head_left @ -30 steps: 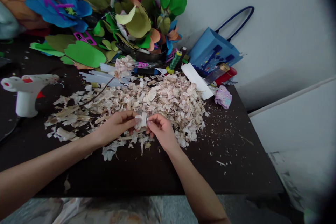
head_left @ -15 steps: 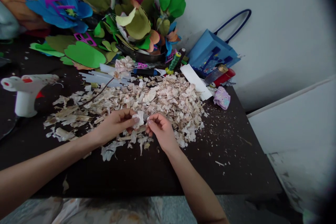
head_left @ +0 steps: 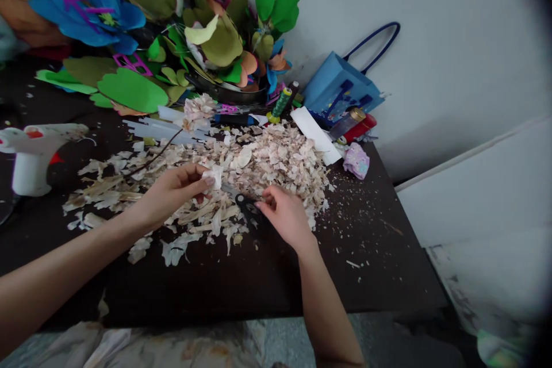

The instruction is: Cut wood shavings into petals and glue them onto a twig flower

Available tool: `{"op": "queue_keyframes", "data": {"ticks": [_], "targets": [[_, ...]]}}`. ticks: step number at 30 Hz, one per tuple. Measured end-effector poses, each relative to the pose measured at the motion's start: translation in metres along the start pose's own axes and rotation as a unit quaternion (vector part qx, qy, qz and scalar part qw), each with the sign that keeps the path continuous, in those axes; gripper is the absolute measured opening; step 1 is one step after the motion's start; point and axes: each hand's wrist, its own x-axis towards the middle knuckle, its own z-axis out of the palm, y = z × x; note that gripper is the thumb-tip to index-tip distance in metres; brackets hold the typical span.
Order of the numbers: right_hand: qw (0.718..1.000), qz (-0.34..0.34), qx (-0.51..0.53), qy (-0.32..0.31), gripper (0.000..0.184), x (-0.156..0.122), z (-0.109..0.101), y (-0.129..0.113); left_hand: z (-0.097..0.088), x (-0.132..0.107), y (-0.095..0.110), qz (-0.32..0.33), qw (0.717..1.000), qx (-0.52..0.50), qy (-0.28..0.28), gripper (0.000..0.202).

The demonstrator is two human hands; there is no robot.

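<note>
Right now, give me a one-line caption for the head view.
Left hand pinches a white scrap over pale shavings, right hand at black-handled scissors, on a dark table.

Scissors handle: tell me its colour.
The scissors handle is plain black, shown best in the head view, just by the right hand.

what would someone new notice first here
A big heap of pale flaky scraps covers the middle of the dark table. Behind it, against the wall, rise large blue and green cut-out flowers. In front, the left hand pinches a white scrap, while the right hand sits by black-handled scissors.
</note>
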Motion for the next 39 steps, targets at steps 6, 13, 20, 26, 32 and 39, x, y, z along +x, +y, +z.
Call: {"op": "queue_keyframes", "data": {"ticks": [6, 13, 20, 26, 32, 39], "targets": [[0.988, -0.008, -0.152, -0.034, 0.028, -0.022, 0.016, 0.003, -0.007, 0.002, 0.006, 0.0, 1.0, -0.023, 0.016, 0.027], [0.984, -0.017, -0.176, -0.015, 0.022, -0.022, 0.027, 0.005, -0.015, 0.006, 0.002, 0.006, 0.999, -0.024, 0.029, 0.027], [0.991, -0.01, -0.135, 0.015, 0.01, -0.03, 0.004, 0.002, -0.019, 0.007, 0.01, 0.008, 0.999, -0.032, 0.04, 0.029], [0.981, 0.056, 0.176, -0.06, 0.01, -0.039, -0.025, 0.007, -0.019, 0.008, 0.01, -0.006, 0.998, -0.059, 0.032, 0.03], [0.885, 0.042, 0.455, -0.084, 0.027, -0.019, 0.012, -0.001, -0.013, 0.012, 0.012, -0.04, 0.993, -0.111, 0.019, 0.033], [0.876, -0.009, 0.478, -0.068, 0.036, 0.005, 0.031, -0.029, -0.011, 0.016, 0.019, -0.045, 0.986, -0.156, 0.035, 0.031]]}}
